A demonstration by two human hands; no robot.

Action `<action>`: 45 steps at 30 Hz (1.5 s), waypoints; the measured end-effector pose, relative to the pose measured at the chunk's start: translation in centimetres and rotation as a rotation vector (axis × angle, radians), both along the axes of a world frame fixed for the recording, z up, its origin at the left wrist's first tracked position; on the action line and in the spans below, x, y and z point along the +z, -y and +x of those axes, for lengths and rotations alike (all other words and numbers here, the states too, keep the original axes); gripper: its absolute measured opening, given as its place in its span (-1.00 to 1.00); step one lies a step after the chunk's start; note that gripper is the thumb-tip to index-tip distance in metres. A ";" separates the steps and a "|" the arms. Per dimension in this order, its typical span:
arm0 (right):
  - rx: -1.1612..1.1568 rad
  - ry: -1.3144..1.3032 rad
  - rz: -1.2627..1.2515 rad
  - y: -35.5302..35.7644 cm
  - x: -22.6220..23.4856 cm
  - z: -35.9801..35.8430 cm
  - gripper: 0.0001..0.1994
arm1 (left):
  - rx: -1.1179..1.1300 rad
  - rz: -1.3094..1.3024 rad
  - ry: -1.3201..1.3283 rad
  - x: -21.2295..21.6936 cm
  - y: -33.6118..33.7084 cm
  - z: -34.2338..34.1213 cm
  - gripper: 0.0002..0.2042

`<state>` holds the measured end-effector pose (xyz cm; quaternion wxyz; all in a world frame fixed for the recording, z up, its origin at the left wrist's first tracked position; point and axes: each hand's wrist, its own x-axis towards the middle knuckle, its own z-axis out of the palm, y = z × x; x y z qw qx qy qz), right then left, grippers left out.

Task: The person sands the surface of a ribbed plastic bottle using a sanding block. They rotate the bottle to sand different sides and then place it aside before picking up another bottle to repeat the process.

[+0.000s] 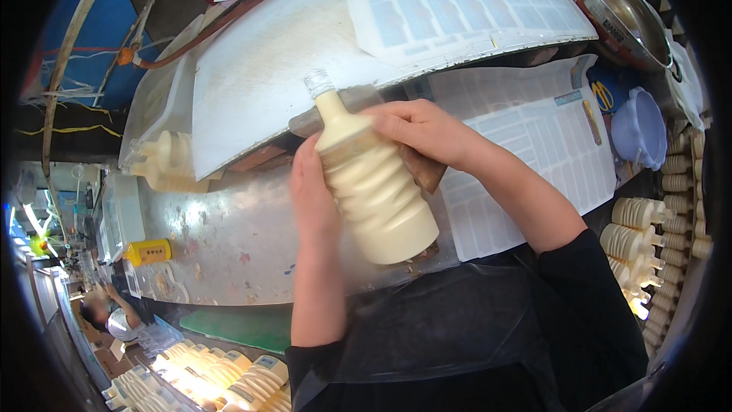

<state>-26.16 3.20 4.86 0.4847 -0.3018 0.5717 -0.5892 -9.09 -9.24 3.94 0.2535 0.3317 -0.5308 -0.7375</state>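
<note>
Between left hand (311, 192) and right hand (421, 131): 1 clear-topped cream bottle (381, 197).

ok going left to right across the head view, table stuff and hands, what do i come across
Small yellow container → left hand → cream ridged bottle held between the hands → right hand → translucent printed sheet → bluish-purple basin.
</note>
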 end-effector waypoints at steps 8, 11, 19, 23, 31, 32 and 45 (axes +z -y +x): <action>-0.053 -0.041 -0.021 0.0 0.3 1.0 -0.56 | -0.052 0.031 -0.055 -1.2 -0.9 0.2 -0.57; -0.038 0.027 -0.036 -0.2 0.2 0.9 -0.54 | -0.021 0.051 -0.058 -1.8 -0.7 0.2 -0.56; -0.116 0.076 0.012 -0.4 0.1 0.9 -0.56 | -0.043 0.202 -0.110 -2.2 -0.3 0.3 -0.48; -0.229 0.123 -0.020 -1.1 0.4 -1.2 -0.62 | 0.007 0.455 -0.083 1.3 -1.9 0.6 -0.48; -0.474 -0.945 -0.163 0.0 4.0 5.8 -0.67 | -0.088 0.107 -0.017 0.8 -2.7 0.5 -0.56; -0.516 -1.050 -0.177 0.0 3.4 5.9 -0.66 | -0.088 0.095 0.010 1.0 -2.8 0.6 -0.56; -0.662 -0.826 -0.251 -1.9 1.0 4.6 -0.77 | -0.079 0.452 -0.179 -0.5 -2.3 1.1 -0.53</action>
